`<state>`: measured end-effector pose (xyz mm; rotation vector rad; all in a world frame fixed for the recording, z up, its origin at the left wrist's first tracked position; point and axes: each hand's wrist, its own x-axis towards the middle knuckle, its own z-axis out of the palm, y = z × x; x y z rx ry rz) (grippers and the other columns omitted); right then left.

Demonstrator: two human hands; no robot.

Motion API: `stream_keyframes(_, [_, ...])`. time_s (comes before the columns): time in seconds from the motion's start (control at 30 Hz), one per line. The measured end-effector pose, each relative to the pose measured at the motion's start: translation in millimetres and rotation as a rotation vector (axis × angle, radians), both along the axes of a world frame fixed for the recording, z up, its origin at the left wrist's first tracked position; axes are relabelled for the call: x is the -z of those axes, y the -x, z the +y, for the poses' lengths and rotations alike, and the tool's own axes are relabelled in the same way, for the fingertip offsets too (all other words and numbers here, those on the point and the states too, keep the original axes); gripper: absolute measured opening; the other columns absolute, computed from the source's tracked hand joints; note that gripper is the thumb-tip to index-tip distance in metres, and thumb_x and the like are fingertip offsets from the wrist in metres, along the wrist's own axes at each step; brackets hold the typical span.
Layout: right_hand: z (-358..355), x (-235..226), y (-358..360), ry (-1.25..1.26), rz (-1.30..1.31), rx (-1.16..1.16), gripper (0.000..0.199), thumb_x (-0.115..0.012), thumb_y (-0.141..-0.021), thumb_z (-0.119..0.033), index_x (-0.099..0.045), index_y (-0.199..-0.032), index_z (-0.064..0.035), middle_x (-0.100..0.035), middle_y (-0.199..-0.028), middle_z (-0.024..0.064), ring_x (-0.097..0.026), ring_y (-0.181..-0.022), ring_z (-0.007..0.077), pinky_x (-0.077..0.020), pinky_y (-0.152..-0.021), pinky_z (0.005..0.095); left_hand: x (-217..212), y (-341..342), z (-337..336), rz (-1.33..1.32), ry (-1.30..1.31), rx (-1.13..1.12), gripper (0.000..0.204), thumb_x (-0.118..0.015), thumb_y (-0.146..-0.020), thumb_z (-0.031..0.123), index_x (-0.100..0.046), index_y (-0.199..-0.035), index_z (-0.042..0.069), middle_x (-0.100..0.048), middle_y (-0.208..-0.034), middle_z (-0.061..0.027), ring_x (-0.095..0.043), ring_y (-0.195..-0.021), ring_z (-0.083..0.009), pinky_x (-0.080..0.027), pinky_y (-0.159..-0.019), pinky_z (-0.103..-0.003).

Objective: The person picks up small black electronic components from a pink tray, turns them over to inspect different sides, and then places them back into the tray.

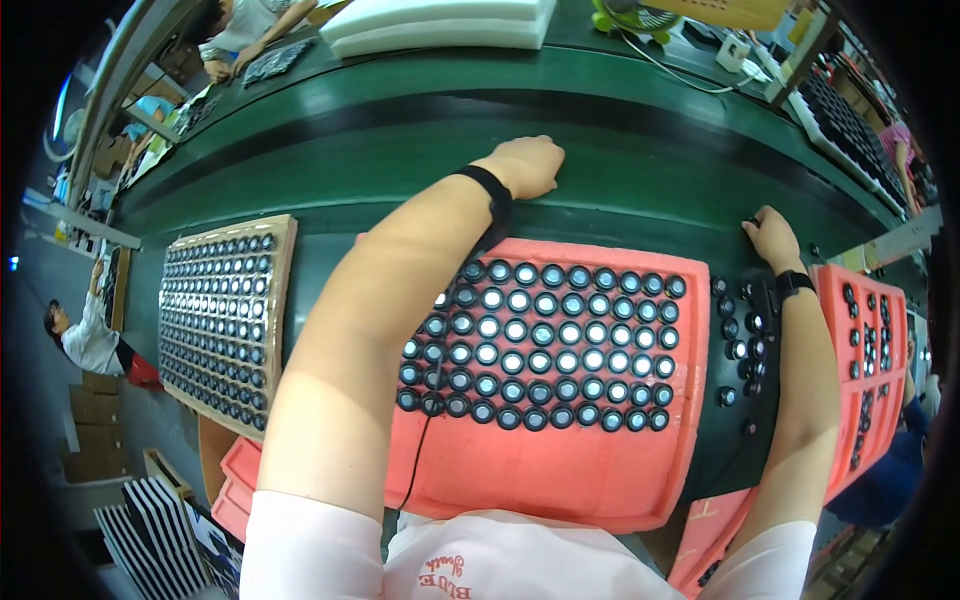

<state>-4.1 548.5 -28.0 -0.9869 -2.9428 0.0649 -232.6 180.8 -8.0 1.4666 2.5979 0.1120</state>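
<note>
My left hand (pixel 527 164) rests on the dark green conveyor belt (pixel 400 130) just beyond a red foam tray (pixel 560 470), its fingers curled under; a black wrist strap with a cord sits on the wrist. The tray holds several rows of small round black parts with pale centres (pixel 545 345). My right hand (pixel 772 236) reaches to the belt's near edge at the right, fingertips by a small dark part; whether it grips one I cannot see. Loose black round parts (pixel 738 335) lie on a black tray under my right forearm.
A tan board (pixel 285 270) full of shiny round parts lies at the left. Another red foam tray (pixel 880 330) with parts stands at the right. White foam sheets (pixel 440 25) and a green fan (pixel 630 18) sit across the belt. Other people work at the far left and top left.
</note>
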Motion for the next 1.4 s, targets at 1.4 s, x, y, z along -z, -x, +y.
stream_keyframes(1.4, [-360.1, -40.3, -99.3, 1.205, 0.755, -0.59, 0.03, -0.069, -0.076, 0.011, -0.06, -0.103, 0.0011, -0.059, -0.102, 0.012, -0.059, -0.092, 0.0193, -0.0496, -0.08, 0.0291, -18.1, -224.4, -182.7, -1.032, -1.121, -0.09, 0.03, -0.071, -0.076, -0.012, -0.065, -0.105, -0.006, -0.058, -0.105, -0.0103, -0.063, -0.09, -0.0158, -0.058, -0.077, -0.026])
